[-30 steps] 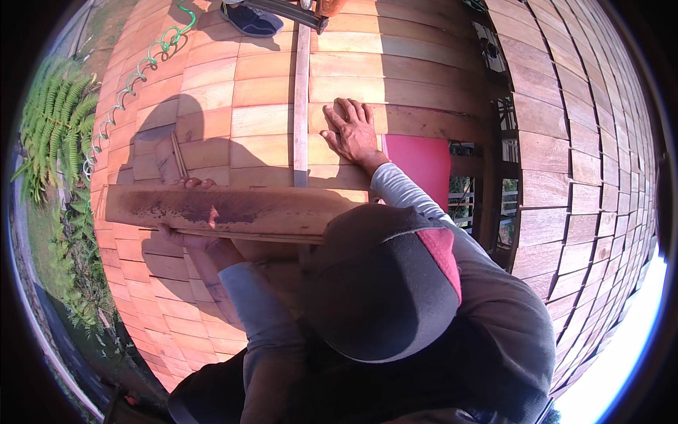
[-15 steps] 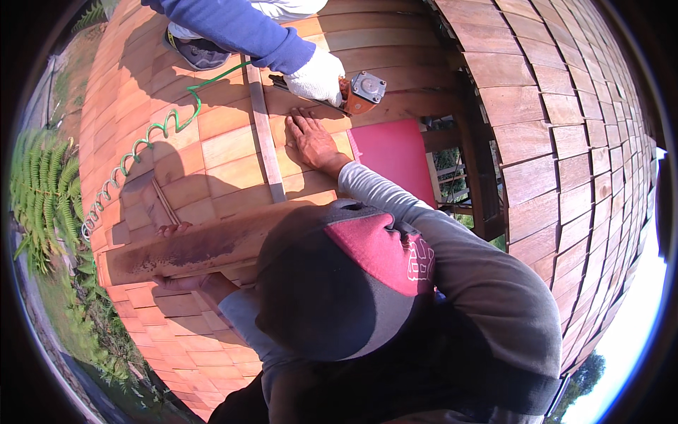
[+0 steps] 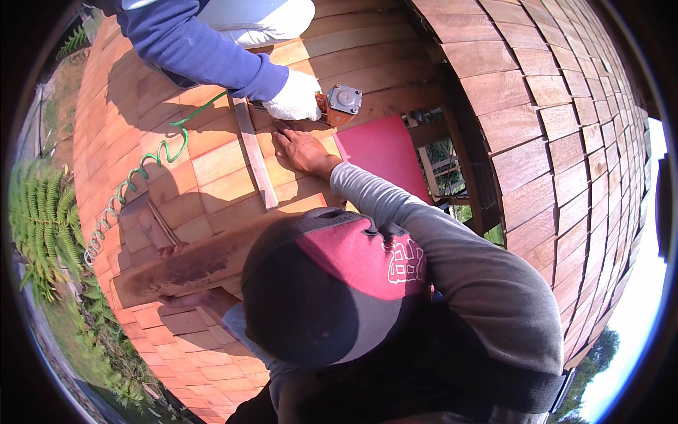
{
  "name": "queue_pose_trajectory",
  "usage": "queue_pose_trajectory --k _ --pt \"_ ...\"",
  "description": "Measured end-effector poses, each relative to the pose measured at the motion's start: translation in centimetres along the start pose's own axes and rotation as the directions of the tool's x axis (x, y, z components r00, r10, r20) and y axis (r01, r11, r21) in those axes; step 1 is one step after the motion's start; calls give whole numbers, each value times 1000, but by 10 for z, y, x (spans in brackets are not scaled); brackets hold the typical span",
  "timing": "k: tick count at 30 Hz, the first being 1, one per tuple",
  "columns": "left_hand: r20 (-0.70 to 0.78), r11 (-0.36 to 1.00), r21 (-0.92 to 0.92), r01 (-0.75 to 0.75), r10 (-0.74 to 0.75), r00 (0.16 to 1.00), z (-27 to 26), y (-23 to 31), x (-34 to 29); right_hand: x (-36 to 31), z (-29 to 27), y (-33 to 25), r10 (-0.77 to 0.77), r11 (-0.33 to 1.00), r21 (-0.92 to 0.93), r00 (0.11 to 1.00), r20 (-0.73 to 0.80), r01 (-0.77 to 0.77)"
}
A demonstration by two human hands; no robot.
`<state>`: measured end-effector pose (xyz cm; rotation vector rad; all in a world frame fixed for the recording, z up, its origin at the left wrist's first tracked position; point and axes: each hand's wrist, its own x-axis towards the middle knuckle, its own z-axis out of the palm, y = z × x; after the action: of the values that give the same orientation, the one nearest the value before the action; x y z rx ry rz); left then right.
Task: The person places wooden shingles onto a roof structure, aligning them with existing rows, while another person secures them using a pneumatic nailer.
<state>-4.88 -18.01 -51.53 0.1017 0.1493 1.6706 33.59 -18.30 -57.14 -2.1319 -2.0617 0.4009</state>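
Observation:
Neither my left hand nor my right hand can be made out; the arms in view appear to be two other people's. A white-gloved hand (image 3: pixel 295 97) in a blue sleeve comes from the far left, closed on an orange and silver air nailer (image 3: pixel 342 102) set against the roof. Close below it, a bare hand (image 3: pixel 305 151) of the person in the dark and red cap (image 3: pixel 339 275) lies flat on the shingles. That person's other hand (image 3: pixel 185 299) grips a dark-stained wooden board (image 3: pixel 187 268) at its left part. The cap hides the board's right end.
A narrow wooden strip (image 3: pixel 254 152) lies across the tan shingles (image 3: pixel 229 166). A pink sheet (image 3: pixel 385 152) borders an opening (image 3: pixel 445 166) in the roof. A green coiled hose (image 3: pixel 145 166) runs left. Weathered shingles (image 3: pixel 526 162) rise at right; ferns (image 3: pixel 46 212) grow beyond the left edge.
The view has turned, so the roof's left side sits lower and its right side higher. Glove and nailer appear slightly left and nearer; the blue-sleeved person's shoe is now hidden.

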Motion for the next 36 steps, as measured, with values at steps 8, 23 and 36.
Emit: queue_pose_trajectory --k 8,23,36 --pt "37 996 -92 19 -15 999 3 9 0 -4 5 -1 1 998 -56 1000 -16 -2" --pt "27 984 -180 -2 8 1000 2 15 -3 1 -2 0 -44 992 -117 998 -36 39" --pt "-42 995 97 -17 21 999 -19 32 -27 -32 -71 -63 -86 973 217 995 50 73"
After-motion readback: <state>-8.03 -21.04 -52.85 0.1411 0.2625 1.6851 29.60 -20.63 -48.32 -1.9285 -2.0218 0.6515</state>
